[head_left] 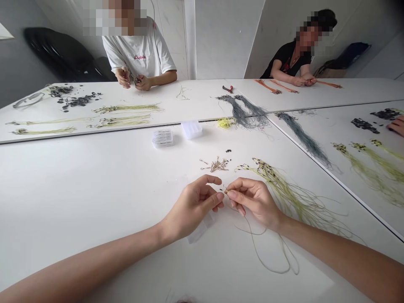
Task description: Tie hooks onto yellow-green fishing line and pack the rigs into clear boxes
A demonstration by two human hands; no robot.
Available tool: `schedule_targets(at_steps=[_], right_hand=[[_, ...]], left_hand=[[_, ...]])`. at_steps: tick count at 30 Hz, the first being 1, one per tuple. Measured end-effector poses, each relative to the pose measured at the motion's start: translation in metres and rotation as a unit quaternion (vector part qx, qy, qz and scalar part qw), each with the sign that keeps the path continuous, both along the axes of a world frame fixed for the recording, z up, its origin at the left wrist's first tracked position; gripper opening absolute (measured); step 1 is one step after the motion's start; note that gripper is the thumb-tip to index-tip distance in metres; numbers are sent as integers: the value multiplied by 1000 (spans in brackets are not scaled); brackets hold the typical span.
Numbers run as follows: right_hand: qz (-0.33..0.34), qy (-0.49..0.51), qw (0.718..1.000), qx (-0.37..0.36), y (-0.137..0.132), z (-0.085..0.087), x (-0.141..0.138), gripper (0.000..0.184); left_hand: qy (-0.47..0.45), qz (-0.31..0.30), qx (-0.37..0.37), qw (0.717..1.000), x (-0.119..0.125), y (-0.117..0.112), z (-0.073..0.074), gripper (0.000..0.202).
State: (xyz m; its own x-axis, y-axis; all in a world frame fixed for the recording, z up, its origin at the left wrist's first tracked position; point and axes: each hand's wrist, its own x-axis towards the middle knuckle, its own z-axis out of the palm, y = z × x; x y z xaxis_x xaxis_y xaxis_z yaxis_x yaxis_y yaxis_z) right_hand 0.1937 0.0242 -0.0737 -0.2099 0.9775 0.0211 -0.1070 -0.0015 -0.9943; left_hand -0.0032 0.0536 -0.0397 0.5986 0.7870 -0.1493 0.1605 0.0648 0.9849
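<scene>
My left hand and my right hand meet over the white table, fingertips pinched together on a tiny gold-coloured metal piece. A thin yellow-green cord trails from my right hand and loops on the table towards me. A small heap of gold hooks lies just beyond my hands. A bundle of yellow-green cords with dark ends fans out to the right of my right hand. A small clear box lies partly hidden under my left hand.
Two clear plastic boxes stand farther back, beside a yellow tangle and grey cord bundles. Two other people sit across, one in a white shirt, one in black. More cords cover neighbouring tables.
</scene>
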Motion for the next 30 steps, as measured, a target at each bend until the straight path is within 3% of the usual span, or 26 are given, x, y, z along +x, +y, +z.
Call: schedule_targets(at_steps=[9,12,16,20,30], right_hand=[[36,24,999,-1,-4,3,-2,12],[74,27,997,-22,-4,4,-1,13],[117,46,990,-61,-4,4,0,13],[110,78,986,-94,-2,4,0,15],[78,42,993,-74,-2,5,-4,14]], left_hand=[[84,-31,139,986,0,-6,6,28],[89,-28,191,977,-1,-5,6,18],[100,-32,230,968,-2,-2,6,20],[116,-7,268,956,-2,-1,4,17],[99,-2,317,943,-3,-3,-3,15]])
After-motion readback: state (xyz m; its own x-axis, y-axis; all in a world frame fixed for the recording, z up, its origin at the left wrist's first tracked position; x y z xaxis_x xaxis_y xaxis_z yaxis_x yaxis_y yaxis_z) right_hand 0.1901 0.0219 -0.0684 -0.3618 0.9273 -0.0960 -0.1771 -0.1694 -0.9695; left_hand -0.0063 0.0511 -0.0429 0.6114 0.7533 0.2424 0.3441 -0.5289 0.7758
